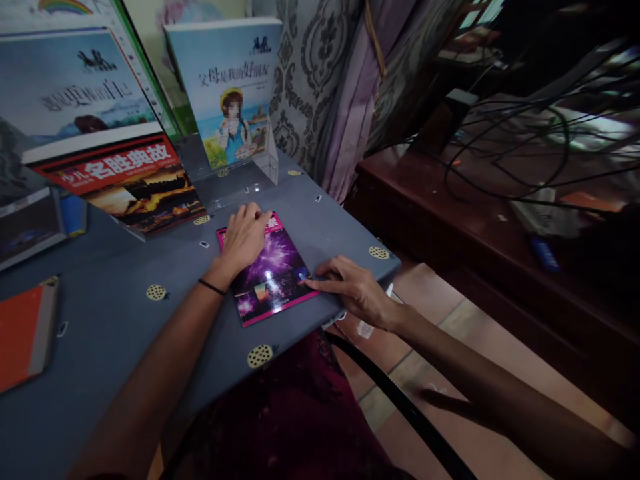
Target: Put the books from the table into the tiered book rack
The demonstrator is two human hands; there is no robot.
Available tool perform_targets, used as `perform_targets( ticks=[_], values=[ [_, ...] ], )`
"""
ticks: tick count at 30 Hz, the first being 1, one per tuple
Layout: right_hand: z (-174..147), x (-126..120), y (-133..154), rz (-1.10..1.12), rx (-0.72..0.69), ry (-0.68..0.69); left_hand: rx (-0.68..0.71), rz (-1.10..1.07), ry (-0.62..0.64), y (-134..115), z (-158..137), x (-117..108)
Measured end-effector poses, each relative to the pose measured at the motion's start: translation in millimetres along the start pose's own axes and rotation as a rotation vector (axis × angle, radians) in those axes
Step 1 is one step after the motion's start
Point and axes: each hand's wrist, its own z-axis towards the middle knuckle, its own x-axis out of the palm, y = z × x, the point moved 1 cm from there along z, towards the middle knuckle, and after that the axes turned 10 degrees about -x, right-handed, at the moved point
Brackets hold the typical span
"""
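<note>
A thin book (275, 267) with a purple fireworks cover and pink borders lies flat near the table's right corner. Over its upper left part rests my left hand (246, 235), palm down with fingers stretched towards the far edge, hiding part of the title. My right hand (357, 291) is at the book's lower right corner. Its thumb touches the cover there, and the bent fingers stay apart from the thumb, just beyond the edge. The book appears closed.
Upright behind stand a light blue book (235, 80) on a clear stand (240, 183), a red-topped book (135, 180) and another blue book (60, 87). An orange book (23, 333) lies at left. Tangled cables (540, 167) cover a dark red cabinet (425, 187) at right.
</note>
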Motion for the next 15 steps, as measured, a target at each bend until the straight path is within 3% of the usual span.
perform_targets(
  ticks=[6,11,15],
  values=[
    [2.6,12.6,50.3,-0.116,0.261,-0.030,-0.017,-0.022,-0.007,-0.2,-0.2,1.4],
    [43.1,46.8,111.2,-0.047,0.173,0.104,-0.004,-0.031,-0.028,1.1,-0.4,3.5],
    [55.5,56.7,122.2,-0.121,0.232,0.132,0.009,-0.003,-0.032,1.7,-0.9,2.4]
  ],
)
